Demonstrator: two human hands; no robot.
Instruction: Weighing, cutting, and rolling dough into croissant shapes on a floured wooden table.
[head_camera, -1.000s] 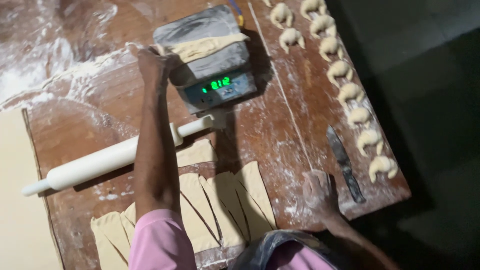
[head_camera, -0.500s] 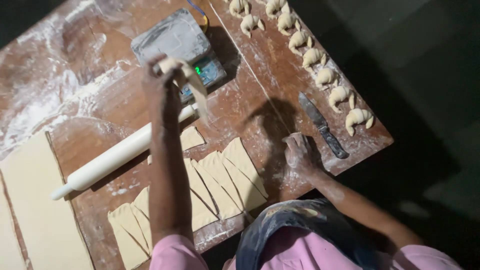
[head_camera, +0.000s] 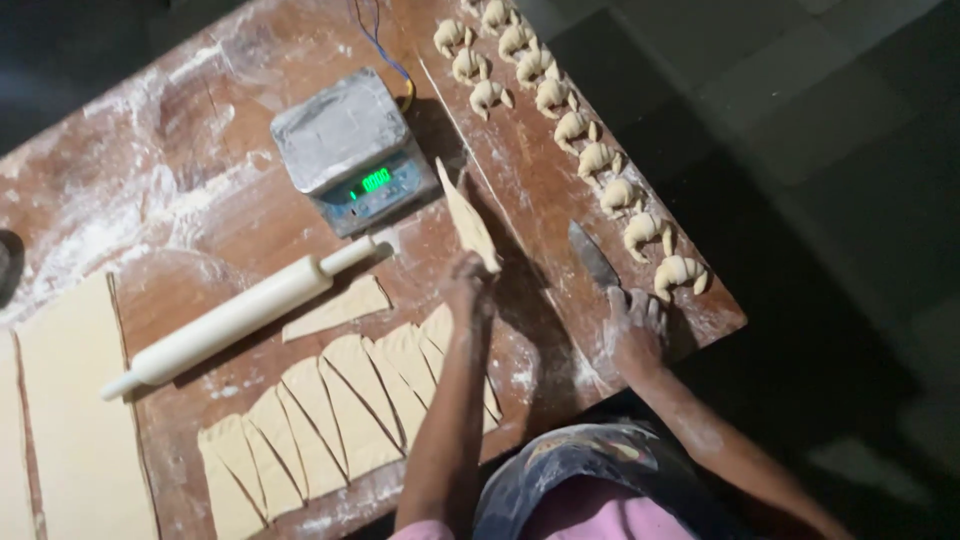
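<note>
My left hand (head_camera: 468, 283) pinches the wide end of a long dough triangle (head_camera: 466, 218) and holds it up above the floured wooden table (head_camera: 300, 40), just right of the scale. My right hand (head_camera: 634, 328) lies flat with fingers spread over the handle end of a knife (head_camera: 592, 254), whose blade points away from me. A grey digital scale (head_camera: 350, 148) with a green display stands empty at the back. Several cut dough triangles (head_camera: 330, 405) lie in a row by the near edge, and one more triangle (head_camera: 338, 308) lies apart.
A white rolling pin (head_camera: 235, 318) lies slantwise between the scale and the cut triangles. Several shaped croissants (head_camera: 590, 160) line the table's right edge. Sheets of rolled dough (head_camera: 70, 400) lie at the left. A wire (head_camera: 378, 40) runs behind the scale.
My left hand has lifted the dough triangle off the scale and carried it nearer and to the right. My right hand has moved onto the knife's handle. The view has shifted.
</note>
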